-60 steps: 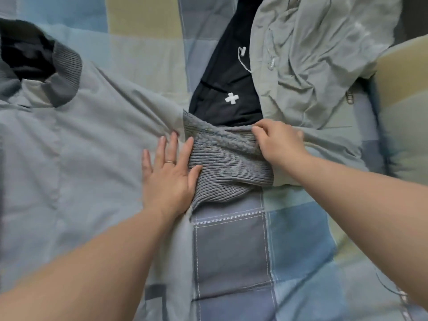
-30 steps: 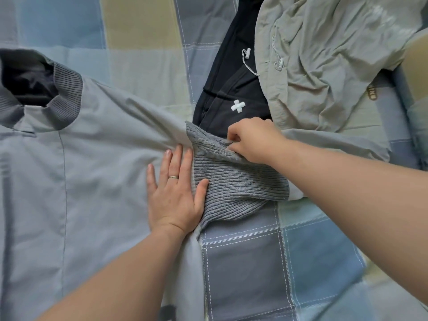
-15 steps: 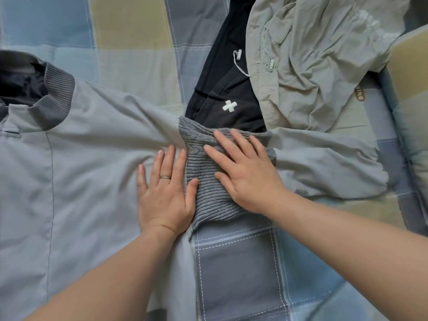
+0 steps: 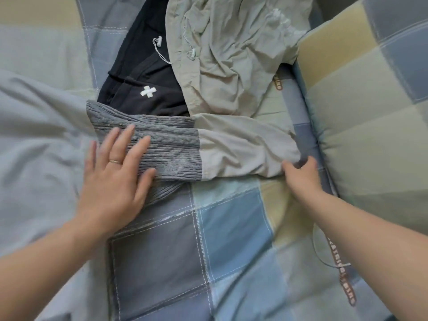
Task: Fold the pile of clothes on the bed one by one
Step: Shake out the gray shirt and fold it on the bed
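Observation:
A light grey jacket (image 4: 34, 147) lies spread on the bed at the left. Its sleeve (image 4: 243, 149) is laid sideways across the bed, and the dark grey ribbed cuff (image 4: 173, 156) points back toward the jacket body. My left hand (image 4: 113, 179), a ring on one finger, presses flat with straight fingers on the cuff and the jacket edge. My right hand (image 4: 301, 177) grips the bend of the sleeve at its far right end, thumb and fingers curled into the cloth.
Behind the sleeve lie a black garment (image 4: 139, 75) with a white cross and a crumpled grey-green jacket (image 4: 231, 54) with drawcords. A checked pillow (image 4: 370, 112) borders the right side. The checked bed cover (image 4: 220, 228) stretches toward me.
My right hand left the ribbed cuff and slid right along the sleeve to its bend, where it now grips. My left hand shifted right onto the cuff. The view turned right.

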`<state>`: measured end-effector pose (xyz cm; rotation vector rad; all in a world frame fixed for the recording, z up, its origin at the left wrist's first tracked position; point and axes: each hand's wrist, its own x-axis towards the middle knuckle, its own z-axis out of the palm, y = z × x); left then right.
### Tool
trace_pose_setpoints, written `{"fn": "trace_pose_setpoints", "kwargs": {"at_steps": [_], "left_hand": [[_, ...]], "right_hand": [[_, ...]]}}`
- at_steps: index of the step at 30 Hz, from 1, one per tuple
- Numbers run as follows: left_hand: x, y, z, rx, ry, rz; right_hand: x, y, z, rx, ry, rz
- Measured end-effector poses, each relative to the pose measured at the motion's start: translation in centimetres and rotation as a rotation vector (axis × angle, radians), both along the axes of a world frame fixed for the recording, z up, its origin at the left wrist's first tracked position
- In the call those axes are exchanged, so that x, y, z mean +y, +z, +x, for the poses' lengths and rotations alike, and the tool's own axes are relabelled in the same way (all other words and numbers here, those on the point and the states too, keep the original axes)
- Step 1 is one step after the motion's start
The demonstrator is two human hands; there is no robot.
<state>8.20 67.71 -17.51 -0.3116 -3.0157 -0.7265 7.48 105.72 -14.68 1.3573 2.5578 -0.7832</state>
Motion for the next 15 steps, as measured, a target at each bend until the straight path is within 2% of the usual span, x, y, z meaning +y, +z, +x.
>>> {"fn": "trace_pose_setpoints", "kwargs": {"at_steps": [2,4,6,8,12,15], "left_hand": [[5.0,0.7,-0.7,0.018,-0.195,-0.028],[8.8,0.1,-2.0,-0.143,-0.25,-0.039],[10.6,-1.5,-3.0,-0.282,-0.255,-0.126],[10.8,-2.8,-3.1,-0.275,-0.266,-0.206],[10.9,-3.1,-2.8,-0.196,-0.262,-0.209],[11.2,-2.8,-3.0,-0.259,-0.257,-0.214]], "right_hand": [[-0.3,-0.4,-0.9,0.123,-0.228,-0.273],[-0.2,-0.9,-2.3,0.263,-0.434,-0.495],[0.1,-1.5,-3.5,0.367,-0.578,-0.62],[0.5,-2.0,-4.4,0.369,-0.62,-0.68],[1.2,-0.8,-4.6,0.344,-0.58,-0.785],[0.4,1.2,-4.0,0.475,-0.461,-0.612]]}}
